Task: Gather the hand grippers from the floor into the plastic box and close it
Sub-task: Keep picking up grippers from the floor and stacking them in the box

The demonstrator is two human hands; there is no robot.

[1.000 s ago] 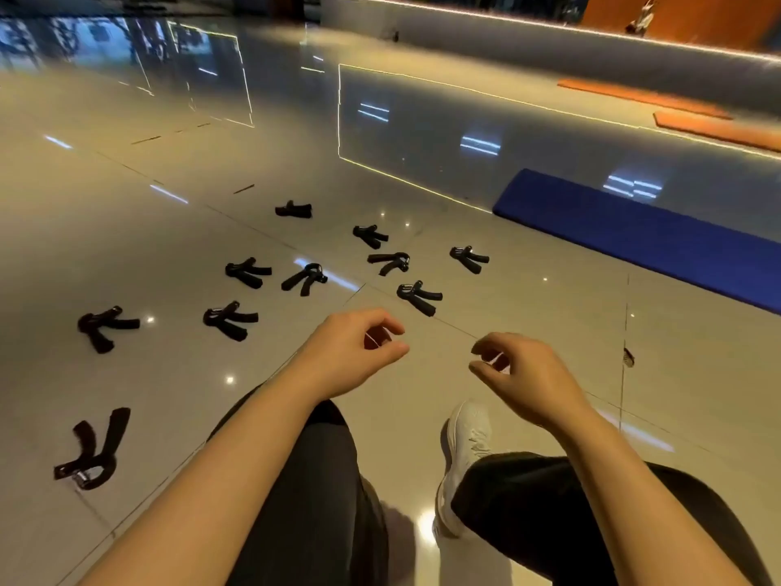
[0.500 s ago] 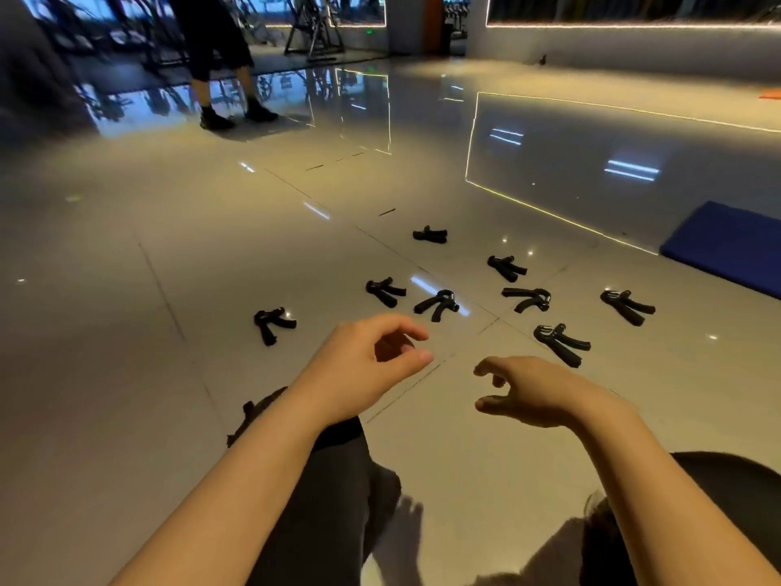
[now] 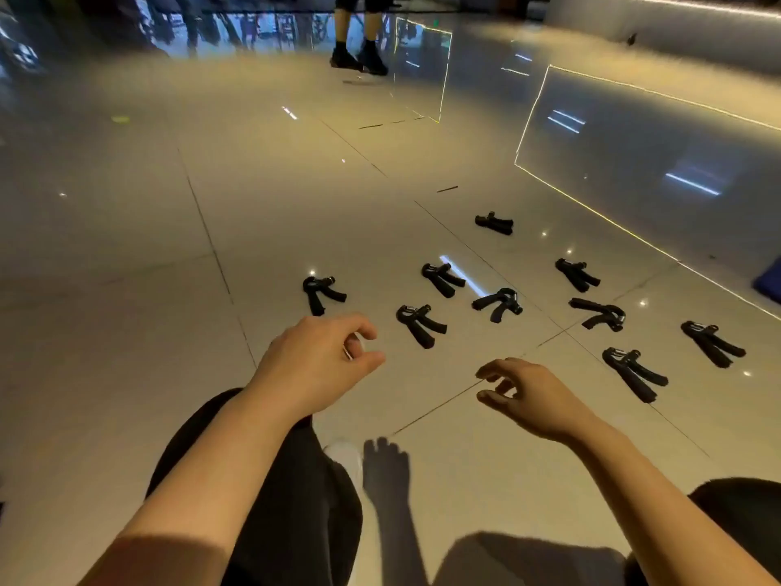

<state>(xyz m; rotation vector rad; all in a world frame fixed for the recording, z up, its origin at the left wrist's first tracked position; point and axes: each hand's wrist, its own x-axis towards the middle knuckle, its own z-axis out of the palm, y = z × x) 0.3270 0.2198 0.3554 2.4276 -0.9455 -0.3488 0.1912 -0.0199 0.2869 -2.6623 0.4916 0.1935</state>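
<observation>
Several black hand grippers lie scattered on the glossy tiled floor ahead and to the right, among them one at far left (image 3: 321,293), one nearest my left hand (image 3: 419,324) and one nearest my right hand (image 3: 634,373). My left hand (image 3: 315,359) hovers above the floor, fingers loosely curled, holding nothing. My right hand (image 3: 528,395) hangs beside it, fingers apart and empty. Neither hand touches a gripper. No plastic box is in view.
Another person's legs and dark shoes (image 3: 359,57) stand at the far end of the floor. A blue mat's corner (image 3: 769,281) shows at the right edge. My own dark trouser legs (image 3: 296,501) and a white shoe (image 3: 346,458) are below my arms.
The view has swung left, so the grippers now sit further right and the blue mat has almost left the frame. Both hands stay empty and raised.
</observation>
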